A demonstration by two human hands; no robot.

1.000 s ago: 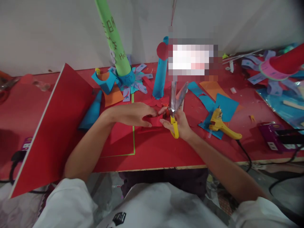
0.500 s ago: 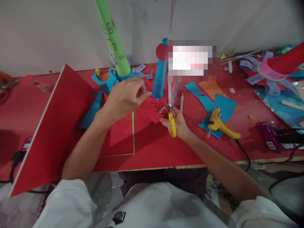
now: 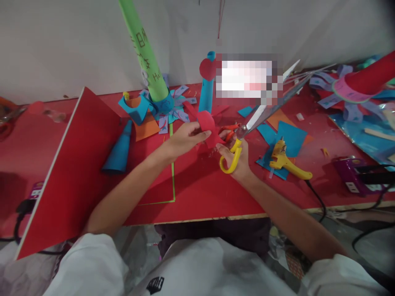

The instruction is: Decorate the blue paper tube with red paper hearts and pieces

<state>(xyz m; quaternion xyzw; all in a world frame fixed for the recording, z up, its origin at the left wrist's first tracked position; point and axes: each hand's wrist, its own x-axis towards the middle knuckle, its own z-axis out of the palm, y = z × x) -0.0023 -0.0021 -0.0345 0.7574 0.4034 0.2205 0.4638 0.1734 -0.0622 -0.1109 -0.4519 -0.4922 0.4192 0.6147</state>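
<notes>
It's a paper-craft workspace, clear as day!
Look along this red surface [image 3: 222, 197]: yellow glue gun [image 3: 286, 161], cut blue paper [image 3: 292, 139], lettered green tube [image 3: 142, 53], purple power strip [image 3: 347, 170], and scissors [image 3: 243, 131] wide open above it, pale wall [image 3: 77, 45] right behind!

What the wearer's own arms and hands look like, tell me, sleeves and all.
The left hand and right hand are bare and gloveless, as are the forearms. The left sleeve and right sleeve are loose, plain white, ending around the elbows, matching a white shirt with a dark printed mark.
</notes>
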